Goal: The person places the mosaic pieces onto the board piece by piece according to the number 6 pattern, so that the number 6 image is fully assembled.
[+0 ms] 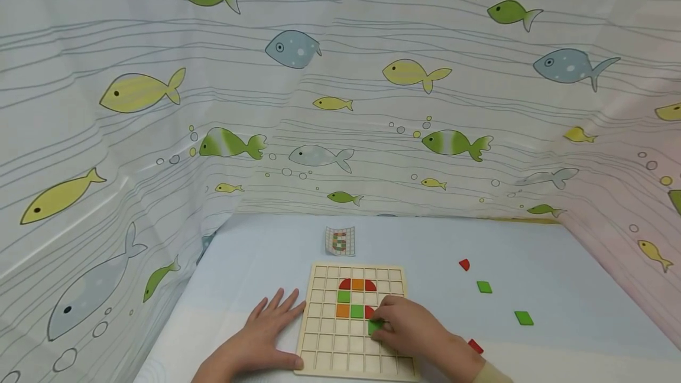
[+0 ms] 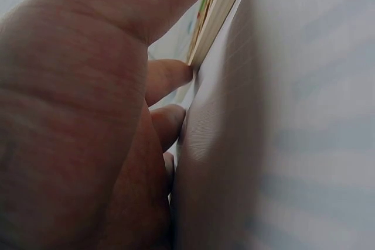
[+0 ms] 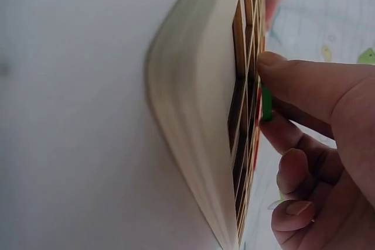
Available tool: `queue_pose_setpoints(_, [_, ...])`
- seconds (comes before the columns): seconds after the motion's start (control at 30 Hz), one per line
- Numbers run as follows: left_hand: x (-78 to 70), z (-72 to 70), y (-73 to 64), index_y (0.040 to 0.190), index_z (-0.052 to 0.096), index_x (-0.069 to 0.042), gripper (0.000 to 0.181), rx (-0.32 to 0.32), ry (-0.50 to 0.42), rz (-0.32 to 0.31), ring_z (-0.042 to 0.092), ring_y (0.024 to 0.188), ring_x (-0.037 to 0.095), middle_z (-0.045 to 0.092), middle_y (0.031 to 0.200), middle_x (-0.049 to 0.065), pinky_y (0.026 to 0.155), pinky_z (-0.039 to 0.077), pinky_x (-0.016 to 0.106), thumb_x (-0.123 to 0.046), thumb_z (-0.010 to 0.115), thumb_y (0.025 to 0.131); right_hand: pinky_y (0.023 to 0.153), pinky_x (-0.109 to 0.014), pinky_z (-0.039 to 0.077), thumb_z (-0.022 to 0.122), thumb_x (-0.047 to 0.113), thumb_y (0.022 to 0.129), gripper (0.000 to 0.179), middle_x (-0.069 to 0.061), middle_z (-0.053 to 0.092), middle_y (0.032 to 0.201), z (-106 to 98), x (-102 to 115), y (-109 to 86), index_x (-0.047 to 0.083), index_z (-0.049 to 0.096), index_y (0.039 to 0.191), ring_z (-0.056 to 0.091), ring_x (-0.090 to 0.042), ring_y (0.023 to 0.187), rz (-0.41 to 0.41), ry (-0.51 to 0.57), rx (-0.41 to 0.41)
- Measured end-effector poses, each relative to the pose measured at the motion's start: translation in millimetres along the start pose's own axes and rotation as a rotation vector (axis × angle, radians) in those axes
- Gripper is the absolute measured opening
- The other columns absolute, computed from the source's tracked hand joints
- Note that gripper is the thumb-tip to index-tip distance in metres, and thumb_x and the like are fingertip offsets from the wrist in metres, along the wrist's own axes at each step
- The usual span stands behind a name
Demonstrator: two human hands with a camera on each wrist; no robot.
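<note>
Single green tile (image 1: 375, 327) pinched in the right hand (image 1: 407, 325) — it's over the board (image 1: 326, 343), which lies between both hands! Looks light, stiff, maybe slick; edges should grip best. Left hand (image 1: 266, 331) — fingers spread, touching the board's side.

R hand (image 1: 407, 325) hides part of the green tile (image 1: 375, 327) n some cells of the grid board (image 1: 340, 344). Pattern card (image 1: 340, 242) way too small to read tbh. L wrist cam: L hand (image 2: 70, 103) cut off, blocks most of the grid board. R wrist cam: near corner's p blurry.
</note>
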State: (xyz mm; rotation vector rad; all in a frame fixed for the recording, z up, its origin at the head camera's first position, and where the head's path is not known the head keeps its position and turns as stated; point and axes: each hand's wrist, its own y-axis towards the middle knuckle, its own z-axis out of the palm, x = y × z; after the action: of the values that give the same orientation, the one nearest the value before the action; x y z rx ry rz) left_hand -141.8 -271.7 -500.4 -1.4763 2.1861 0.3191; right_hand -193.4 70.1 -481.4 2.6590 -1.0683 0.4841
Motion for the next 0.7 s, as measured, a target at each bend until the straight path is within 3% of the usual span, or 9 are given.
queue_pose_setpoints(0.47, [0.8, 0.8, -0.2, 0.151, 0.043, -0.017, 0.107, -0.005, 0.002, -0.005, 0.007, 0.148, 0.042, 0.024, 0.161, 0.009, 0.113, 0.004, 0.065, -0.076, 0.072, 0.066, 0.068, -0.018, 0.049, 0.08, 0.033, 0.084, 0.023, 0.017, 0.058, 0.089, 2.6, 3.9, 6.0, 0.018, 0.078, 0.102, 0.05, 0.002, 0.076, 0.006, 0.018, 0.012])
queue_pose_setpoints(0.7, [0.5, 0.6, -0.6, 0.151, 0.043, -0.018, 0.107, -0.006, 0.005, 0.001, 0.007, 0.148, 0.043, 0.024, 0.161, 0.009, 0.113, 0.004, 0.066, -0.076, 0.071, 0.067, 0.065, -0.015, 0.046, 0.079, 0.032, 0.085, 0.023, 0.016, 0.055, 0.087, 1.8, 6.8, 6.2, 0.019, 0.08, 0.104, 0.047, 0.001, 0.075, -0.036, -0.026, 0.016])
